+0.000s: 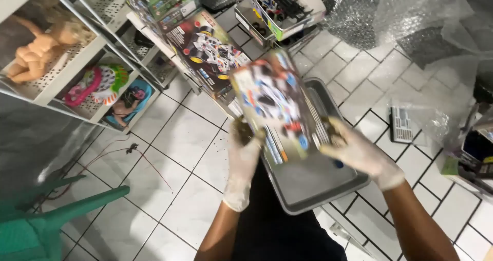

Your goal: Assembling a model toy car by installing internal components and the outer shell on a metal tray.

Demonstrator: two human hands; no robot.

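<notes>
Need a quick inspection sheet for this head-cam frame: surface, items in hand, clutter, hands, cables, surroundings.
Surface: white tiled floor, dark specks on it; grey tray over the person's lap.
Items in hand: colourful toy box, blurred, held tilted above the tray.
Clutter: more toy boxes leaning by the shelf; keypad-like device on the floor; bubble wrap at upper right.
Hands: left hand and right hand, both in white gloves with soiled fingertips, grip the box's lower edge.
Cables: thin reddish cord on the floor.
Surroundings: white shelf with a doll and toys; green plastic chair at lower left.
</notes>
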